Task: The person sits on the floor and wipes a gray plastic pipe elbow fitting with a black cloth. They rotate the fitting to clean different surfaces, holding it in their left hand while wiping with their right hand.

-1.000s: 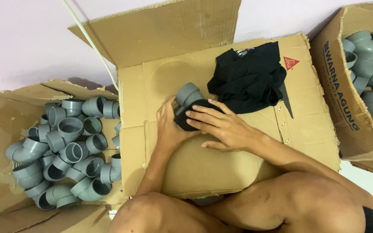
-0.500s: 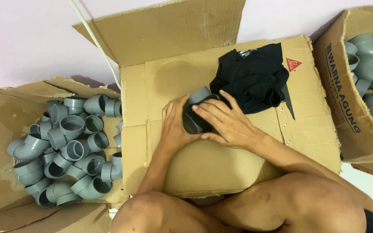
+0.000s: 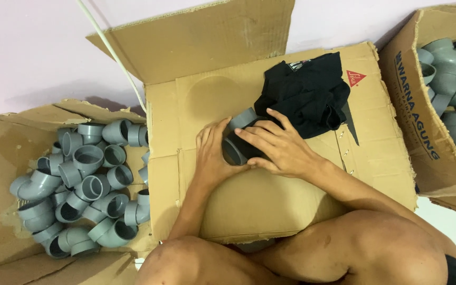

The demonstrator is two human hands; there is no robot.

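Note:
Both my hands hold one grey pipe elbow fitting point(image 3: 238, 126) over the flattened cardboard sheet point(image 3: 270, 200) on my lap. My left hand point(image 3: 212, 153) cups its left side and lower opening. My right hand point(image 3: 278, 145) lies across its top, fingers spread, and presses a piece of black cloth against the fitting. Most of the fitting's body is hidden under my fingers and the cloth. The rest of the black cloth point(image 3: 307, 92) lies bunched just beyond my right hand.
An open cardboard box point(image 3: 6, 137) on the left holds several grey elbow fittings point(image 3: 88, 179). Another box point(image 3: 412, 121) at the right holds more grey fittings point(image 3: 449, 79). A white cord point(image 3: 113, 53) runs over the pale floor behind. My bare knees are at the bottom.
Both hands have turned the fitting between them, so its upper end now tilts up and right. The right hand has slid over it with the cloth.

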